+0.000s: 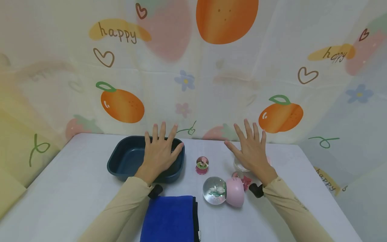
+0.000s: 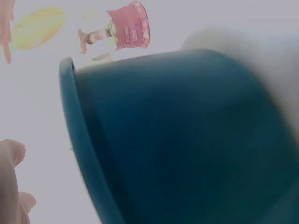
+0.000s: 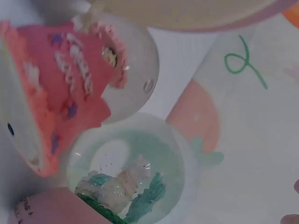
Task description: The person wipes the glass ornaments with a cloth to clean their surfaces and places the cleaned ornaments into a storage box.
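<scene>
I see a blue cloth [image 1: 169, 218] with a black border, lying toward the near edge of the white tabletop [image 1: 72, 195]; past the far edge I face a pale curtain [image 1: 211, 116]; on it a printed strawberry [image 1: 74, 128] sits by the far left corner, a printed orange [image 1: 281, 117] near the far right; a "happy" print [image 1: 326, 181] shows beyond the right edge.

White-covered table [image 1: 75, 174], both far corners visible.
Dark basin [image 1: 130, 161] along far edge, nearer left corner; small globe [image 1: 202, 164] upright near its middle. Pink-based globe [image 1: 223, 191] on its side, further in; red-based globe [image 3: 70, 84] beside it, part-hidden. Folded blue cloth [image 1: 169, 220] toward near side.
</scene>
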Tool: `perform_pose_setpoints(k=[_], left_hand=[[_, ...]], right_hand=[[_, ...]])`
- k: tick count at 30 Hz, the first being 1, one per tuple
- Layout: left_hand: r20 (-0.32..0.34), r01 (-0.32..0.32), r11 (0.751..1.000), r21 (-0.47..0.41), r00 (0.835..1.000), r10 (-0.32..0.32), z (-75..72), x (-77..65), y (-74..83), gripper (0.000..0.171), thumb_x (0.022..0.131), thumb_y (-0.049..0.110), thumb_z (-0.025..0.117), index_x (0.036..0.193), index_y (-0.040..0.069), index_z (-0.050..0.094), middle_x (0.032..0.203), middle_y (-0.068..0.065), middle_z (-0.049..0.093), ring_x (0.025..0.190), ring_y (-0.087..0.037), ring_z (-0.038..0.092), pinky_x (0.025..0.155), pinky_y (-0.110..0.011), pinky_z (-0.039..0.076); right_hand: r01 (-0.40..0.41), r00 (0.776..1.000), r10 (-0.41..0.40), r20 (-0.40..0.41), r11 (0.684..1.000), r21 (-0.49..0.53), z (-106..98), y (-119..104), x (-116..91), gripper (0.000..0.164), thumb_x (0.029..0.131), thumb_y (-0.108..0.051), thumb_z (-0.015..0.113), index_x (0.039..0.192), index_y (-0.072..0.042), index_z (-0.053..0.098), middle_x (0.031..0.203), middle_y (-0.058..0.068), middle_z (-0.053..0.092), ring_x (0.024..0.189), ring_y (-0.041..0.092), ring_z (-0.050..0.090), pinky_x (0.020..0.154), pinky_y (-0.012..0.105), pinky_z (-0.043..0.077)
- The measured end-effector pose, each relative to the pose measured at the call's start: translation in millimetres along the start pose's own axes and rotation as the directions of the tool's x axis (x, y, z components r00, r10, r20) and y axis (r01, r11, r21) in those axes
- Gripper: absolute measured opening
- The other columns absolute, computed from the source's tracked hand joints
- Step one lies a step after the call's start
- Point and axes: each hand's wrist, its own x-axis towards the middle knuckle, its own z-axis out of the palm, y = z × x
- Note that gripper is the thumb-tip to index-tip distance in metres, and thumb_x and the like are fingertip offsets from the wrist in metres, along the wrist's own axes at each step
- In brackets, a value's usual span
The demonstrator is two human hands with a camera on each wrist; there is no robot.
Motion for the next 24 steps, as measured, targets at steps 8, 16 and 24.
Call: perform_pose_setpoints(k=[8, 16, 24], left_hand=[[-0.013, -0.013, 1.000, -0.028, 1.000, 0.012, -2.3, -10.8, 3.9, 0.070, 0.100, 0.059, 0.040, 0.159, 0.027, 0.020, 0.165, -0.019, 0.016, 0.151, -0.046, 0.012, 0.117, -0.070, 0.008], [-0.040, -0.023, 0.999, -0.041, 0.999, 0.022, -6.7, -19.2, 6.5, 0.068, 0.100, 0.057, 0.043, 0.157, 0.025, 0.026, 0.164, -0.020, 0.020, 0.150, -0.046, 0.017, 0.117, -0.068, 0.012], [-0.028, -0.022, 0.997, -0.067, 0.999, 0.020, -10.2, -32.4, 11.7, 0.067, 0.099, 0.057, 0.045, 0.156, 0.024, 0.031, 0.163, -0.020, 0.023, 0.150, -0.045, 0.019, 0.117, -0.068, 0.015]], right_hand=[[0.000, 1.000, -0.001, 0.027, 1.000, 0.014, -1, -4, -12, 0.077, 0.095, -0.062, 0.046, 0.156, -0.018, 0.029, 0.166, 0.017, 0.010, 0.151, 0.046, 0.005, 0.115, 0.071, 0.001], [-0.004, 0.999, 0.004, 0.032, 1.000, 0.023, -5, -6, -26, 0.076, 0.096, -0.063, 0.043, 0.157, -0.019, 0.029, 0.167, 0.016, 0.010, 0.152, 0.043, 0.005, 0.115, 0.070, 0.000], [0.011, 1.000, -0.011, 0.006, 0.999, 0.036, -7, -8, -41, 0.074, 0.096, -0.059, 0.047, 0.155, -0.018, 0.032, 0.166, 0.017, 0.014, 0.151, 0.044, 0.009, 0.115, 0.070, 0.003]])
